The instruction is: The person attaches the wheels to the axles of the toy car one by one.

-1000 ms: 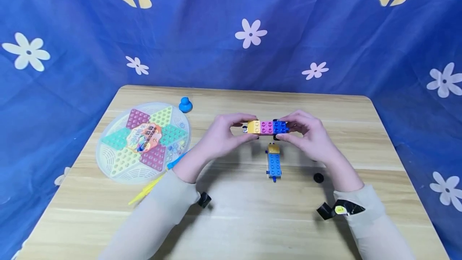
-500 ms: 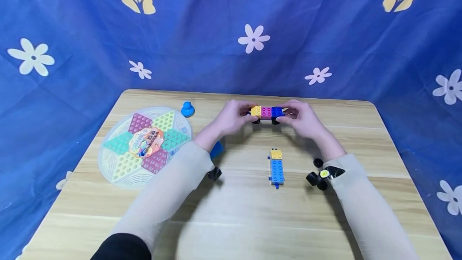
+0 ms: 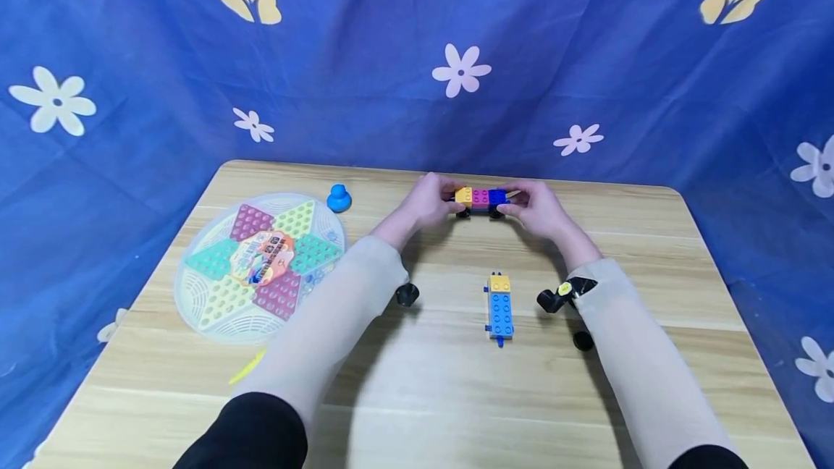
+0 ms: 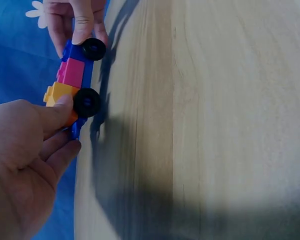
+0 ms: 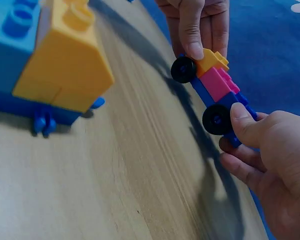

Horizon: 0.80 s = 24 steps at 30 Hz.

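Lying at the left, partly behind your sleeve, is the round game board (image 3: 262,259), with the blue toy (image 3: 339,199) just past its upper right edge. Next, your left hand (image 3: 426,201) pinches the yellow end of the toy car (image 3: 480,198). The car has just travelled from above the middle of the table (image 3: 443,396) to near its back edge, so the work in hand now sits well apart from the second block vehicle (image 3: 500,313), which lies nearer you with no wheels showing. The car looks whole from your side: yellow, pink, then dark blue blocks in a row, studs up, on a dark blue base, with two black wheels showing. You can't tell whether those wheels touch the wood, nor see the far side well. Your right hand (image 3: 536,210) pinches the dark blue end, thumb on the near side, so both ends are held. Farther right, a loose black wheel (image 3: 583,341) lies beside your right sleeve.
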Each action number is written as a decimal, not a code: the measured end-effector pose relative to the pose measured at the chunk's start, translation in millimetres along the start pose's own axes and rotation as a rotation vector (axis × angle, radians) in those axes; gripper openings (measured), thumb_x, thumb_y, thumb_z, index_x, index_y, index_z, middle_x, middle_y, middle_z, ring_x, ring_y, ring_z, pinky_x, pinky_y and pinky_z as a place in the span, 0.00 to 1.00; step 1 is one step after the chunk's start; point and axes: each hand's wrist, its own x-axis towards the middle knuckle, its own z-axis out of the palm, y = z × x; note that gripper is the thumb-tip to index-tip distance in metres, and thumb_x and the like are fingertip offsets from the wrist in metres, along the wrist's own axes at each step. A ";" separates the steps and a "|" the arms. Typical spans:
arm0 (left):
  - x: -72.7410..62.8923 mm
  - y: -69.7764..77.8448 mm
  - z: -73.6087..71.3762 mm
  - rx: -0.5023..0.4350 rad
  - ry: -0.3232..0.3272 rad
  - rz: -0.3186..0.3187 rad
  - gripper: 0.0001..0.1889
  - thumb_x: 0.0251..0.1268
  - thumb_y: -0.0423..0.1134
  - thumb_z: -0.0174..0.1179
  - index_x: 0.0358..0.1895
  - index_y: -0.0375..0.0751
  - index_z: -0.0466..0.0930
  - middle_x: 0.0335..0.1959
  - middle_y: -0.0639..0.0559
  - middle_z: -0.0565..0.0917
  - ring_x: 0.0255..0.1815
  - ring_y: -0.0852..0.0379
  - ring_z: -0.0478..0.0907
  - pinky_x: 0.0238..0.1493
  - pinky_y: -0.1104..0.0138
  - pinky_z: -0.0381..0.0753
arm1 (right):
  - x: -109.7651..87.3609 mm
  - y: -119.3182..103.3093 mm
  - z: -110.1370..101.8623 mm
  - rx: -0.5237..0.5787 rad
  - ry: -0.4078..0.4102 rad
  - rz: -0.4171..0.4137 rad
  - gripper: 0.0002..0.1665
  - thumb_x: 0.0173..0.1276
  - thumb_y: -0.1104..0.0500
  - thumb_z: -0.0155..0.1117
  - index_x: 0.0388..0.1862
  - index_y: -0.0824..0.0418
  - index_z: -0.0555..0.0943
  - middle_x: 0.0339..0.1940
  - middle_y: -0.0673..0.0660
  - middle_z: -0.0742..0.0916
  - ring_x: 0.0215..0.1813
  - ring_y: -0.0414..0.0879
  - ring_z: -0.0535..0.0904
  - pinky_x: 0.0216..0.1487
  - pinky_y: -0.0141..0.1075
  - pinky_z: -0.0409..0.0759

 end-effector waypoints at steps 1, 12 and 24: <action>1.3 -1.3 0.8 -0.002 0.000 -0.005 0.24 0.71 0.33 0.71 0.68 0.32 0.80 0.62 0.39 0.85 0.62 0.47 0.84 0.65 0.63 0.80 | 1.2 1.2 0.7 -0.003 -0.006 0.004 0.25 0.72 0.66 0.73 0.66 0.70 0.81 0.54 0.68 0.87 0.50 0.58 0.86 0.54 0.47 0.84; 3.2 -2.8 -0.3 0.015 -0.019 -0.034 0.23 0.73 0.32 0.69 0.69 0.32 0.80 0.61 0.41 0.86 0.61 0.51 0.84 0.62 0.64 0.81 | 7.9 6.2 5.5 -0.030 -0.042 0.023 0.23 0.75 0.65 0.71 0.66 0.71 0.81 0.54 0.67 0.87 0.52 0.58 0.85 0.58 0.51 0.83; -7.1 3.4 -15.1 0.012 0.022 -0.043 0.34 0.70 0.38 0.74 0.76 0.37 0.72 0.75 0.43 0.75 0.75 0.43 0.71 0.74 0.58 0.71 | 0.4 3.0 -6.4 -0.015 -0.095 0.027 0.33 0.74 0.64 0.72 0.74 0.70 0.73 0.65 0.68 0.83 0.61 0.60 0.84 0.65 0.52 0.81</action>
